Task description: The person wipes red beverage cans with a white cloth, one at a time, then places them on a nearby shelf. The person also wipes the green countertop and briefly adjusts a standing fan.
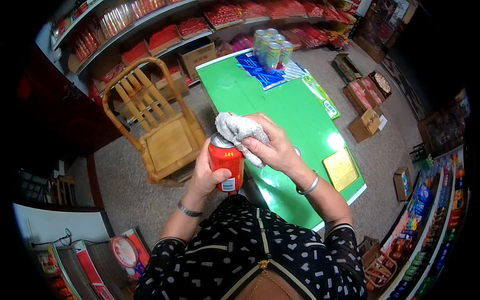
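My left hand [205,173] grips a red drink can [227,165] with yellow print, its silver lid tilted up towards me. In my right hand [276,145] is a bunched grey-white cloth [240,131], which covers part of the can's rim on the right. Both hands are above the near left edge of a green-topped table [277,112]. Just behind my right wrist, the round top of another can [297,151] shows in part; the rest of it is hidden.
A pack of several yellow-green cans [272,52] stands on a blue printed sheet [258,71] at the table's far end. A gold-coloured tray [340,169] lies near the right edge. To the left is a bamboo chair [168,146]. Stocked shelves [423,247] and cardboard boxes [365,125] surround the table.
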Action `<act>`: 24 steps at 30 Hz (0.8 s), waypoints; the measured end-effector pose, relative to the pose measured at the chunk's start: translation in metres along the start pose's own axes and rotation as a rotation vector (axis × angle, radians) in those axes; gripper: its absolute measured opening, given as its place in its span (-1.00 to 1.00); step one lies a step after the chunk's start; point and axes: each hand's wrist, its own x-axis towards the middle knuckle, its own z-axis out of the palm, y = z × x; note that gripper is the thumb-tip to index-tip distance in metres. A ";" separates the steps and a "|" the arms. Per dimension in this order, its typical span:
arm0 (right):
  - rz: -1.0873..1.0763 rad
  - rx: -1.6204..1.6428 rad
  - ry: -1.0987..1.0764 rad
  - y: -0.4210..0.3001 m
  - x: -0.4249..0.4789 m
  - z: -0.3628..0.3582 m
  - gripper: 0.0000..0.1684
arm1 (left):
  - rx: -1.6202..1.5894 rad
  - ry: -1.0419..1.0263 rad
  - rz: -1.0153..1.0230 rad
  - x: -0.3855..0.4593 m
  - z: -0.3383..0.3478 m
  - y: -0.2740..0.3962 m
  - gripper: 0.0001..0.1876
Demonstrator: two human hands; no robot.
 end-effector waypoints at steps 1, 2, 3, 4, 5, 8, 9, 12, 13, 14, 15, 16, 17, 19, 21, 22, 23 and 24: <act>0.007 -0.009 -0.058 -0.003 0.002 -0.005 -0.54 | 0.102 0.016 0.007 -0.001 -0.001 0.004 0.03; -0.100 -0.138 -0.100 -0.012 0.001 -0.008 -0.57 | 0.205 0.031 0.014 -0.001 -0.002 0.008 0.01; -0.209 -0.236 -0.148 -0.019 0.002 -0.008 -0.58 | 0.351 0.025 0.034 0.000 -0.002 0.013 0.00; -0.186 -0.309 -0.200 -0.030 0.002 -0.009 -0.59 | 0.497 0.025 0.052 -0.001 -0.003 0.017 -0.02; -0.162 -0.381 -0.252 -0.037 0.003 -0.009 -0.61 | 0.644 0.025 0.069 -0.002 -0.001 0.021 -0.04; -0.036 -0.324 -0.315 -0.028 0.009 -0.018 -0.64 | 0.853 0.007 0.175 -0.007 0.006 0.029 -0.09; -0.017 -0.343 -0.302 -0.024 0.009 -0.020 -0.67 | 0.904 -0.004 0.217 -0.007 0.007 0.029 -0.10; 0.011 -0.394 -0.256 -0.011 0.001 -0.030 -0.69 | 0.819 0.011 0.272 -0.010 0.004 0.024 -0.10; 0.025 -0.433 -0.255 -0.009 0.000 -0.036 -0.70 | 0.794 0.021 0.287 -0.012 0.004 0.024 -0.10; 0.041 -0.471 -0.255 -0.008 0.000 -0.043 -0.70 | 0.482 0.111 0.226 -0.016 0.009 0.026 -0.08; 0.060 -0.510 -0.252 -0.008 -0.002 -0.048 -0.70 | 0.221 0.137 0.197 -0.011 0.005 0.025 -0.07; 0.137 -0.432 -0.208 -0.010 -0.003 -0.049 -0.67 | 0.056 0.104 0.147 -0.011 0.003 0.029 -0.08; 0.127 -0.287 -0.085 -0.009 -0.004 -0.045 -0.62 | -0.109 0.070 0.097 -0.010 0.003 0.035 -0.09; 0.097 -0.005 0.156 -0.008 0.000 -0.030 -0.50 | -0.186 0.056 0.167 -0.004 0.002 0.029 -0.12; 0.006 0.116 0.087 -0.006 -0.005 -0.003 -0.33 | -0.210 0.112 0.208 0.002 0.012 0.024 -0.15; -0.122 -0.031 -0.003 -0.010 -0.006 0.010 -0.33 | -0.147 0.221 0.280 0.004 0.017 0.016 -0.18; -0.048 0.093 0.044 -0.013 -0.014 0.025 -0.31 | -0.213 0.245 0.283 0.007 0.018 0.016 -0.19; -0.099 0.054 0.068 -0.013 -0.018 0.032 -0.32 | -0.273 0.280 0.289 0.007 0.017 0.018 -0.20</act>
